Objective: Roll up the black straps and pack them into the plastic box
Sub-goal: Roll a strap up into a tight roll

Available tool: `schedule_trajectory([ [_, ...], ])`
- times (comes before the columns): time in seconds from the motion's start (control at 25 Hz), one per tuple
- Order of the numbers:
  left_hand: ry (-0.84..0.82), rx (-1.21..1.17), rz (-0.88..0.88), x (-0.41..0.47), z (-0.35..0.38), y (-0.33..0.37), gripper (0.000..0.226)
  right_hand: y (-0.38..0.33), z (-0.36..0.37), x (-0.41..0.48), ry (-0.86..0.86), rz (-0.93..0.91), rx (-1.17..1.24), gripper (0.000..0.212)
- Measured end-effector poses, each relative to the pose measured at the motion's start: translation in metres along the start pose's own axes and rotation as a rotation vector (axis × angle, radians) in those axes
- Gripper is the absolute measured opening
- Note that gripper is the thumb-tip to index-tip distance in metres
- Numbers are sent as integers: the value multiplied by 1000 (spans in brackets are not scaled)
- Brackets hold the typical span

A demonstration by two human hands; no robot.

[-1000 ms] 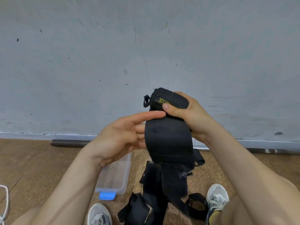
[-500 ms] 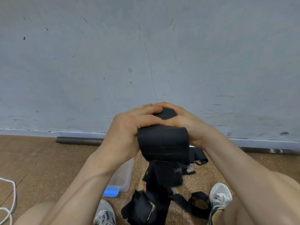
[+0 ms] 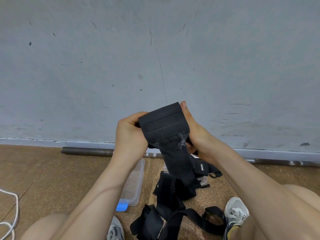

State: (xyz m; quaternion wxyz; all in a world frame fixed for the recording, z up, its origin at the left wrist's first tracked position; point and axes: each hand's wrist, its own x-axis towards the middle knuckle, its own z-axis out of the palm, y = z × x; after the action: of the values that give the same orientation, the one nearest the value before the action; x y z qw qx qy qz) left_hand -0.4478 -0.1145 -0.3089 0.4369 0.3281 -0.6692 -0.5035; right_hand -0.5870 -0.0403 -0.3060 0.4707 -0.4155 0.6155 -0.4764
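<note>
A wide black strap is partly rolled up, held in the air in front of the grey wall. My left hand grips the roll's left end, fingers curled round it. My right hand grips the right end, thumb along the top edge. The strap's loose tail hangs down from the roll. Below it, more black straps lie in a tangled heap on the floor. The clear plastic box with a blue clip stands on the floor, partly behind my left forearm.
A dark metal bar lies along the foot of the grey wall. My two grey-white shoes rest on the brown floor beside the heap. A white cord curls at the left edge.
The roll has grown and turned over: the label end is now wrapped inside and a stitched face shows. Both hands shifted a little; less tail hangs down.
</note>
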Motion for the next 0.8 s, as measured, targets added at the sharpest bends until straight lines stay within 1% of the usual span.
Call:
schedule_trajectory([
  [0.08,29,-58,-67,1,4,0,36,1,0,4,-26,14,-54,64],
  [0.12,42,-90,-98,2,5,-2,36,2,0,5,-34,12,-82,65],
  [0.16,54,-126,-127,2,6,-5,40,5,0,7,-50,-8,-104,61],
  [0.24,74,-233,-195,5,7,-11,46,12,0,10,-73,-87,-167,34],
  [0.28,62,-240,-205,6,7,-15,45,14,0,12,-71,-128,-211,21],
  [0.32,29,-201,-203,8,8,-19,40,17,-1,13,-67,-164,-250,12],
  [0.36,-12,-159,-224,11,10,-21,32,17,-2,13,-63,-190,-272,10],
  [0.4,-44,-137,-253,14,8,-26,32,16,-3,14,-55,-206,-272,8],
  [0.44,-64,-160,-270,16,2,-35,39,15,-3,13,-55,-222,-257,4],
  [0.48,-86,-219,-295,17,-2,-39,40,14,-4,13,-55,-239,-249,13],
  [0.56,-132,-329,-363,22,-2,-43,23,15,-8,14,-52,-251,-227,36],
  [0.6,-175,-369,-375,23,-4,-43,18,14,-11,13,-43,-250,-222,43],
  [0.64,-226,-405,-364,19,-8,-42,19,14,-13,14,-34,-248,-222,46],
  [0.68,-268,-440,-362,17,-10,-41,26,15,-16,15,-33,-244,-220,46],
  [0.76,-305,-439,-380,14,-9,-35,41,15,-22,15,-64,-256,-213,41],
  [0.8,-302,-428,-382,14,-8,-31,40,15,-24,15,-84,-265,-209,38],
])
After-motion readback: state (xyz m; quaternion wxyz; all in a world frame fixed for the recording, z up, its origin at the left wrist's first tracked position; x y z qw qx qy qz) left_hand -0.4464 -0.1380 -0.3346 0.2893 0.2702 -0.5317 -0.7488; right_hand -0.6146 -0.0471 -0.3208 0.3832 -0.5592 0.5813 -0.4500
